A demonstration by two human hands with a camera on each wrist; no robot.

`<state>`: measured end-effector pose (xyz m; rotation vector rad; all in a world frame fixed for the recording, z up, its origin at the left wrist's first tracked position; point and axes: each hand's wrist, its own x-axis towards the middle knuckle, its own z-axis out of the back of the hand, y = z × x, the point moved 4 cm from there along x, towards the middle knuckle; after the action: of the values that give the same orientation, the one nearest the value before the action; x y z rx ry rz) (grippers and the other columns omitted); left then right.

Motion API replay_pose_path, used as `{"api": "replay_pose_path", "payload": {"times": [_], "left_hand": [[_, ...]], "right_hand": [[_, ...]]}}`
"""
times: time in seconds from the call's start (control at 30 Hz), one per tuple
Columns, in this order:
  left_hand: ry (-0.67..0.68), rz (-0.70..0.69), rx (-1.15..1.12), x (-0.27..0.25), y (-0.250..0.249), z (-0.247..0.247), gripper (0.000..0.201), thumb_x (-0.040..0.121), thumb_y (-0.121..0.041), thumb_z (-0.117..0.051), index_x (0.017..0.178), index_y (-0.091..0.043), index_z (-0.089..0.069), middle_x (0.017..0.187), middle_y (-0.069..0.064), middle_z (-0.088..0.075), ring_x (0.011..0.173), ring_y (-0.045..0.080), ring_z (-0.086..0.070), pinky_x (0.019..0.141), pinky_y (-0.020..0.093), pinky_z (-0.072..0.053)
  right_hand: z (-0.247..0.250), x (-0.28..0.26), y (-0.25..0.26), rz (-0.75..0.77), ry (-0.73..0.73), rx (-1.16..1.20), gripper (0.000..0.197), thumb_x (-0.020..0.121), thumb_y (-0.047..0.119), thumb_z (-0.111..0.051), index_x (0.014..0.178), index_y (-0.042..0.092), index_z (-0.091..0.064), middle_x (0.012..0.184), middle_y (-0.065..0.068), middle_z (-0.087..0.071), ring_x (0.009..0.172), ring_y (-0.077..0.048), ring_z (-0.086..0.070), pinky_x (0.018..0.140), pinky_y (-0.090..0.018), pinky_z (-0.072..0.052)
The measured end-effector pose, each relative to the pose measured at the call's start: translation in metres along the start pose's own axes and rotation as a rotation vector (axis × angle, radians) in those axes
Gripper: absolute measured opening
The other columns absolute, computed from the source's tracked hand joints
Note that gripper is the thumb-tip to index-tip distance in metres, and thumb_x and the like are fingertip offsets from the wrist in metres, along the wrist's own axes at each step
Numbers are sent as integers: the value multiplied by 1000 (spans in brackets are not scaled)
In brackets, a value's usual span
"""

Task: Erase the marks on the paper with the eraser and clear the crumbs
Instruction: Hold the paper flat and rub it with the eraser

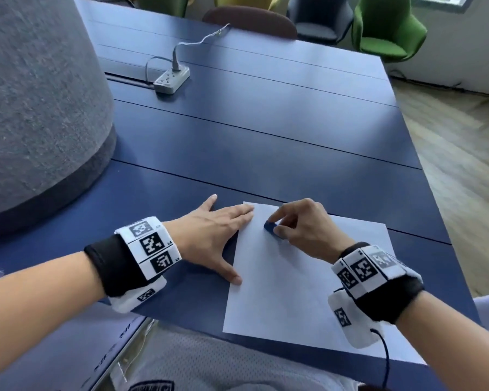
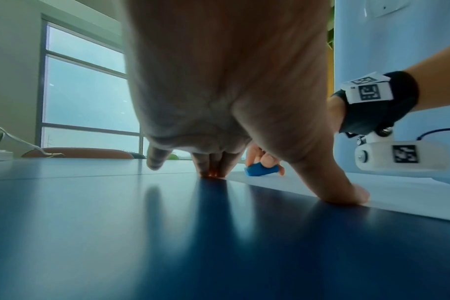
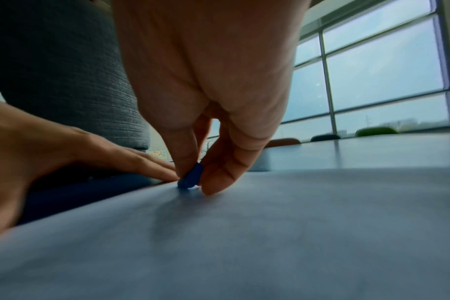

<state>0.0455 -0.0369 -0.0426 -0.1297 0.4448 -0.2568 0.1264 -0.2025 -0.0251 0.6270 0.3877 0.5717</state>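
A white sheet of paper [image 1: 299, 280] lies on the blue table [image 1: 237, 131] in front of me. My right hand [image 1: 299, 227] pinches a small blue eraser [image 1: 273, 229] between thumb and fingers, its lower end touching the paper near the sheet's far left corner. The eraser [image 3: 192, 176] shows the same contact in the right wrist view, and again as the eraser [image 2: 261, 170] in the left wrist view. My left hand [image 1: 218, 235] lies flat with spread straight fingers, fingertips and thumb pressing the paper's left edge. No marks or crumbs are discernible on the sheet.
A large grey fabric-covered cylinder [image 1: 37, 108] stands at the table's left. A grey power strip [image 1: 171, 79] with a cable lies farther back. Chairs, one green [image 1: 387, 26], stand beyond the far edge. The table's right edge drops to a wooden floor [image 1: 463, 153].
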Motion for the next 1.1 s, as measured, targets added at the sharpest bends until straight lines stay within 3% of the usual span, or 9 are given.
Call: {"api": "replay_pose_path", "payload": {"times": [0.1,0.2,0.27,0.4,0.53,0.77,0.9,1.03,1.1], "left_hand": [[23,17,38,1,3,0,134,61,-86,-60,156,-22,9,161,-16,15,146,3,17,115,62,9],[29,16,43,1,4,1,135,60,-87,-60,156,-22,9,162,-15,14,147,5,16,113,65,9],[33,13,45,2,5,1,135,60,-87,-60,156,-22,8,162,-15,14,147,5,16,113,66,8],[51,15,48,1,8,3,133,60,-86,-61,156,-25,8,161,-18,14,147,7,17,113,67,8],[64,29,19,1,10,1,134,59,-86,-61,155,-29,12,159,-22,18,147,11,19,110,70,9],[63,15,-32,3,14,-1,134,58,-87,-62,154,-33,13,157,-25,21,146,8,23,114,65,7],[52,2,-36,3,14,-1,133,58,-86,-62,154,-33,13,158,-24,21,146,9,22,116,62,5],[44,-4,-33,4,16,-3,133,58,-88,-61,154,-34,14,158,-24,22,146,9,22,115,62,5],[52,-3,-29,4,16,-2,134,58,-88,-61,154,-34,15,158,-24,22,146,9,22,115,63,4]], "right_hand": [[-4,0,2,9,37,-10,16,80,10,-68,89,21,-75,69,3,-68,55,-3,-55,52,-9,-41],[10,18,-4,-40,-100,-49,15,79,10,-67,88,19,-75,75,-3,-71,61,-10,-59,64,-17,-46],[10,19,-4,-63,-110,-25,15,79,9,-67,87,18,-75,75,-3,-71,62,-11,-60,66,-20,-47],[-7,9,6,-4,38,-17,17,81,10,-68,91,21,-76,71,5,-68,55,-1,-56,58,-11,-46],[5,26,0,-29,-84,-47,17,81,12,-68,96,16,-75,80,-1,-70,67,-9,-59,63,-11,-43],[-2,24,8,41,28,-56,17,80,11,-69,94,18,-77,68,5,-65,52,6,-55,51,-4,-38],[4,34,5,0,-31,-54,17,81,13,-69,95,18,-77,72,-1,-68,54,-1,-53,52,-5,-38],[-11,17,15,54,111,-15,18,80,8,-68,92,18,-77,58,14,-58,47,5,-52,50,-5,-37],[-1,29,11,33,48,-27,16,80,10,-69,91,19,-77,59,13,-60,47,3,-53,49,-5,-37]]}}
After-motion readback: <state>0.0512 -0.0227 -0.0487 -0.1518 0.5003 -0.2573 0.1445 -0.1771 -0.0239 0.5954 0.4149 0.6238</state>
